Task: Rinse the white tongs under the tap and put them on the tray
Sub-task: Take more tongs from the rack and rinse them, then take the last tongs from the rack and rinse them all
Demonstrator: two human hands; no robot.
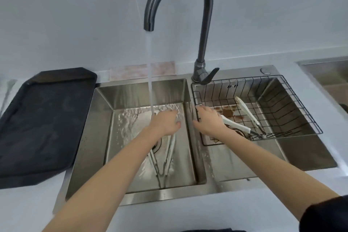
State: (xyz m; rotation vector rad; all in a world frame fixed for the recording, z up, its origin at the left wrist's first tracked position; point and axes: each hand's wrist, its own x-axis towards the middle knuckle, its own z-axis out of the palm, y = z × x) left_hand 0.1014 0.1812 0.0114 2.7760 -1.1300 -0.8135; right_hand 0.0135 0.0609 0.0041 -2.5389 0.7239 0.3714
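Beneath the left hand (165, 122), closed fingers hold slim white tongs (170, 154), whose 2 arms trail down into the wet steel basin (131, 156). Right hand (209, 120) hangs loosely open over the black wire basket (282, 100), gripping nothing; the smooth black tray (41, 122) lies well left.

Head view: looks forward and down from above the worktop (244, 203).
Nearness: close over the double sink (190, 191).
Shared views: only one.

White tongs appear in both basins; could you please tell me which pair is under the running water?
The white tongs held by the left hand in the left basin; the other pair lies in the black wire basket.
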